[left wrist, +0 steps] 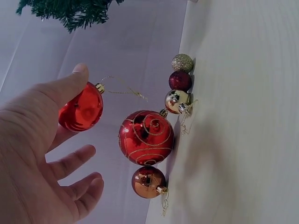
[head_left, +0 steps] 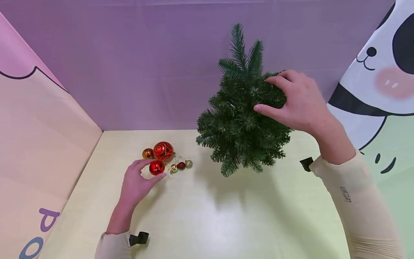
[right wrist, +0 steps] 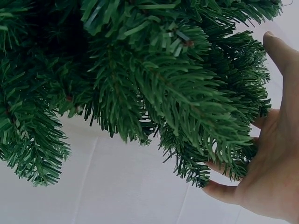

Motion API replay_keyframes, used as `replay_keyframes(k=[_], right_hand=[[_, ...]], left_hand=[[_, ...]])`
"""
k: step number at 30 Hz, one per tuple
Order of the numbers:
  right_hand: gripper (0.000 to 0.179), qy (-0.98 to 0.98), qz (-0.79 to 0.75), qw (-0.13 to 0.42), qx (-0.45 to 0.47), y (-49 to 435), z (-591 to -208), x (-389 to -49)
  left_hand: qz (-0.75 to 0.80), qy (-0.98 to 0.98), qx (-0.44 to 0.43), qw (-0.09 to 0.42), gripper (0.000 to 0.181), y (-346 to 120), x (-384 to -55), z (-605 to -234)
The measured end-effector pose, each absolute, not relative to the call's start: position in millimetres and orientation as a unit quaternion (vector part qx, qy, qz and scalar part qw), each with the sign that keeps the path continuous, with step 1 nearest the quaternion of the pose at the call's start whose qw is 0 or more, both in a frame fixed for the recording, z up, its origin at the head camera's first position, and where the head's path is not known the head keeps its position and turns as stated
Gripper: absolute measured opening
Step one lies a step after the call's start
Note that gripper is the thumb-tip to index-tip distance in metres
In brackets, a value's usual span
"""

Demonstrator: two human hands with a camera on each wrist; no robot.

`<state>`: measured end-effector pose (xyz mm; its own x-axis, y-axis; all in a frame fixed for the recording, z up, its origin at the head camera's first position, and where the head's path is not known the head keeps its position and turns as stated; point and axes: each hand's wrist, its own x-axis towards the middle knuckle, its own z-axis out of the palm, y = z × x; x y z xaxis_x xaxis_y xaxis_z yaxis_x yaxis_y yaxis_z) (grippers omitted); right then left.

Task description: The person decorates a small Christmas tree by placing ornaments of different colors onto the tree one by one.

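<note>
My left hand pinches a shiny red bauble between thumb and fingers. In the left wrist view the red bauble hangs clear of the table, its gold cap and string loop showing, while the other fingers of the hand stay loose. A small green artificial Christmas tree stands to the right. Beside its upper right side is my right hand, thumb and fingers spread apart. From the right wrist, fingertips of that hand reach behind the green branches, partly hidden by the needles.
Near the table's back edge lie a large red bauble with gold swirls, a copper bauble, and small gold, dark red and glittery gold balls. A purple backdrop rises behind the pale table.
</note>
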<state>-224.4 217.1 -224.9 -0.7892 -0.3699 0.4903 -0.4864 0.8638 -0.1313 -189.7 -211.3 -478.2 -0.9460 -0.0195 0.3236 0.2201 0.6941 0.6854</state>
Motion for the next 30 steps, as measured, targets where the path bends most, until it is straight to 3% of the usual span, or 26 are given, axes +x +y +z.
replay_keyframes(k=[19, 30], right_hand=[[0.065, -0.947, 0.125, 0.205, 0.214, 213.7, -225.8, -224.1], [0.062, -0.942, 0.126, 0.217, 0.223, 215.8, -224.5, -222.8]], left_hand=[[-0.410, -0.890, -0.057, 0.191, 0.053, -204.1, -179.8, -480.2], [-0.433, -0.878, -0.065, 0.196, 0.056, -193.9, -176.8, -472.3]])
